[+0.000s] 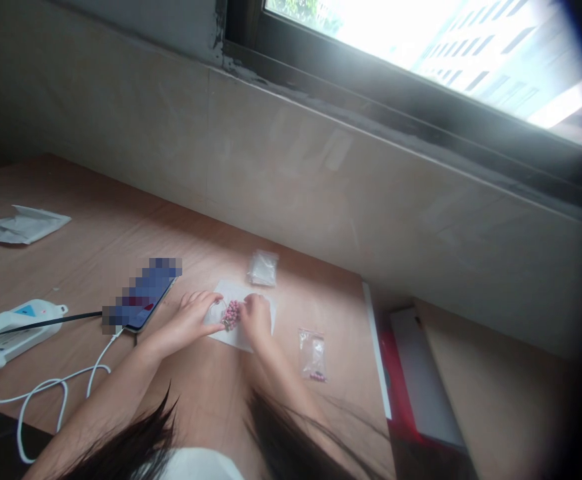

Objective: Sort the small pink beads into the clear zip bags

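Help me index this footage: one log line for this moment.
left hand: at pink beads; right hand: at same beads; beneath: white sheet; farther right: clear bag

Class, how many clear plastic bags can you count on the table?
2: one bag beyond the right hand, another bag to that hand's right, with pinkish beads inside. More may be hidden beneath the first.

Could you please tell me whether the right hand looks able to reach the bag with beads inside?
Probably yes: nothing covers the bag beside the right forearm, though the right hand is at the pink bead cluster.
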Demonstrator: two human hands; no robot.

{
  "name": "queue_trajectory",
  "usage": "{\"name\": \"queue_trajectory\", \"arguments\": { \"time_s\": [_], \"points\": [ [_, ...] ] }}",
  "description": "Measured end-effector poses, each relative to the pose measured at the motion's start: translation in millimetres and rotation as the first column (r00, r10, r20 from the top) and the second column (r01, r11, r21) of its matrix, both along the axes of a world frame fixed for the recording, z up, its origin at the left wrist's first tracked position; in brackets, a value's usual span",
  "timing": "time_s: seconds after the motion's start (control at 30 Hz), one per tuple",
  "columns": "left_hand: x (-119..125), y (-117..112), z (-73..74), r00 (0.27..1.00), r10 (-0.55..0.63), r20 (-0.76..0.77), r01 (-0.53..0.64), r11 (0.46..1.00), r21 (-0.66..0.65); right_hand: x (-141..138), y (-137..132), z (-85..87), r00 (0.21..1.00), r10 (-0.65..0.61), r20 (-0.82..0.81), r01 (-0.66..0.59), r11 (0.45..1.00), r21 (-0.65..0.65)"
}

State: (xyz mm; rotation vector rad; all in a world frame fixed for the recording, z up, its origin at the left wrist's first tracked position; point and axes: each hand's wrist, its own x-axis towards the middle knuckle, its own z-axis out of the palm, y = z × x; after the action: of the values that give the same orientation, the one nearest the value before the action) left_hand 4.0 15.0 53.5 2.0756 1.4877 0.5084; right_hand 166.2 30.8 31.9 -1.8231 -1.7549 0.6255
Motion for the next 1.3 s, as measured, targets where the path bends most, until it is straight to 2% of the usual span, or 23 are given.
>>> {"name": "queue_trajectory", "arguments": {
  "time_s": [0.1,0.23,0.4,0.5,0.57,0.73,0.9,1.13,1.2,1.3],
  "points": [
    [-4.3,-2.4,3.4,1.0,-0.007,0.015,0.007,1.0,-0.021,2.3,7.4,-9.9,0.997,-0.016,0.07,0.019,0.999,-0.044],
    [-8.7,-3.6,5.0,1.0,0.024,0.003,-0.024,0.999,-0.031,2.5,9.9,-12.4,0.999,-0.016,0.03,0.017,0.998,-0.06],
    [-7.9,-1.7,0.9,0.999,0.034,-0.004,-0.034,0.999,-0.034,0.3,4.7,1.8,0.996,-0.012,-0.094,0.009,0.999,-0.036],
    [-3.2,0.4,-1.8,0.999,0.031,0.016,-0.031,0.999,-0.025,-4.1,-0.9,11.4,0.971,0.111,-0.211,-0.104,0.994,0.041],
    [0.0,1.4,-2.2,0.999,0.036,0.025,-0.036,0.999,-0.015,-4.7,-3.0,12.5,0.964,0.139,-0.228,-0.127,0.989,0.07],
    [2.1,-0.9,1.4,0.998,0.015,0.06,-0.014,1.0,-0.017,6.9,-1.9,-4.0,0.999,0.006,-0.043,-0.006,1.0,0.003],
    [0.3,-7.7,5.6,0.997,0.025,0.075,-0.023,0.999,-0.038,10.9,-0.8,-15.3,0.999,0.05,0.015,-0.05,0.998,-0.023],
    [-2.1,-8.6,3.7,0.999,0.033,0.041,-0.031,0.999,-0.044,11.2,9.0,-11.3,0.993,0.098,0.065,-0.09,0.989,-0.122],
    [-1.7,-7.2,1.5,0.999,0.035,0.04,-0.034,0.999,-0.04,9.9,9.7,-5.3,0.995,0.102,0.014,-0.099,0.984,-0.146],
    [1.0,-4.2,-1.3,0.998,0.031,0.049,-0.029,0.999,-0.033,3.9,4.6,8.0,0.954,0.158,-0.257,-0.207,0.962,-0.178]
  ]
}}
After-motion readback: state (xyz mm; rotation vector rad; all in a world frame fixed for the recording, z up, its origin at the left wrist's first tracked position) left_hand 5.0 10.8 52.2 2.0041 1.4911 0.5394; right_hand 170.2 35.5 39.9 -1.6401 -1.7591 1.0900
